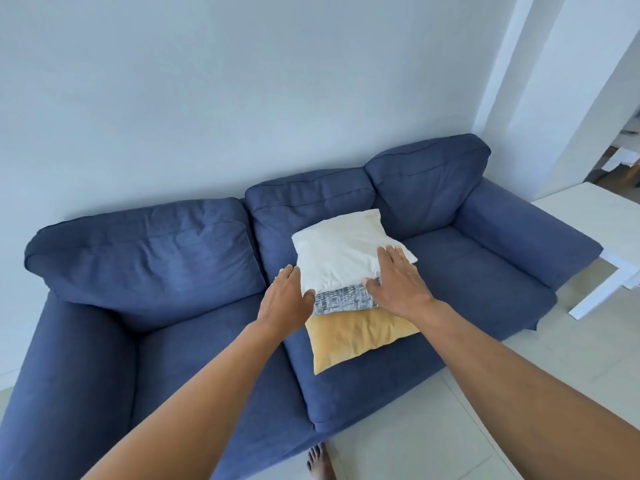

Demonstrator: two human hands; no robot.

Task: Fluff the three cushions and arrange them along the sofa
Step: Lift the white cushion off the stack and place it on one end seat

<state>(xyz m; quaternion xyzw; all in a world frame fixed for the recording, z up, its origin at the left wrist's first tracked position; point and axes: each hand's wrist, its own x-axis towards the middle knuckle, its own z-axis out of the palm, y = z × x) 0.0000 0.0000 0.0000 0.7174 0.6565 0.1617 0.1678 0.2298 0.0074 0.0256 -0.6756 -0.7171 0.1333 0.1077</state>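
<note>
Three cushions lie stacked on the middle seat of a blue three-seat sofa [180, 348]. A white cushion [339, 247] is on top, a grey patterned cushion [346, 298] under it, a yellow cushion [353, 334] at the bottom. My left hand [289, 296] touches the white cushion's left front corner, fingers apart, thumb on its edge. My right hand [398, 282] rests flat on the white cushion's right front part, fingers spread. Neither hand visibly holds the cushion.
A white wall stands behind the sofa. A white table [602, 230] stands beside the right armrest. Pale floor tiles run in front, and a bare foot [318, 462] shows at the bottom edge. The left and right seats hold nothing.
</note>
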